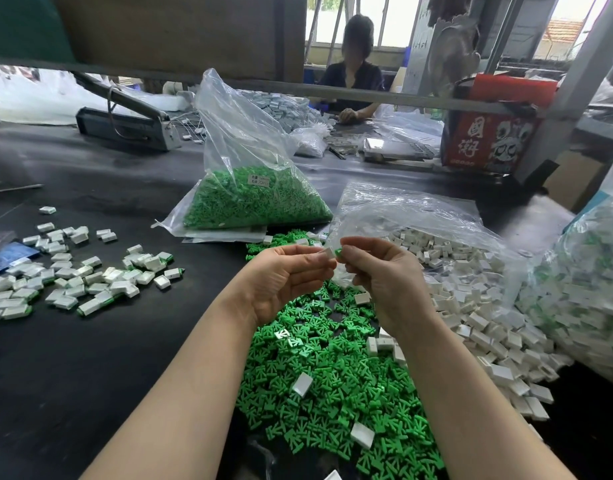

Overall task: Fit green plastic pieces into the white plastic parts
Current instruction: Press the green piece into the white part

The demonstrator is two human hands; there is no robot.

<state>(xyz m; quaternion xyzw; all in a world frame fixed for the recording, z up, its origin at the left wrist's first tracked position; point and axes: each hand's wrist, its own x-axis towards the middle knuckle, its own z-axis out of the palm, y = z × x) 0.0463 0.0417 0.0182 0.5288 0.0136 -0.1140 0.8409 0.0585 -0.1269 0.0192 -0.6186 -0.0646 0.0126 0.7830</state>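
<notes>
My left hand [291,271] pinches a small white plastic part [327,252] between thumb and fingers. My right hand [377,271] pinches a green plastic piece [338,252] right against the white part's end. Both hands hover above a heap of loose green pieces [332,393] on the black table. A heap of white parts [471,306] lies to the right, spilling from a clear bag. Fitted white parts with green ends [83,275] lie scattered at the left.
A clear bag of green pieces [253,202] stands behind the hands. Another bag of fitted parts [589,289] sits at the far right. A red carton [488,133], a grey tool [125,123] and a seated person [353,71] are at the back.
</notes>
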